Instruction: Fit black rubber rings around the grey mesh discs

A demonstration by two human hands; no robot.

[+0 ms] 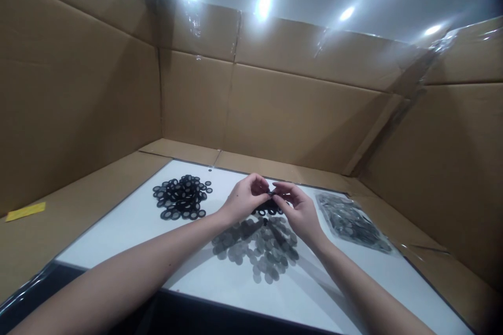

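left hand, right hand — pinching black ring

A small dark rubber ring is pinched between the left hand and right hand, above more black rings heaped loosely.

The head camera looks forward and down onto a white table.
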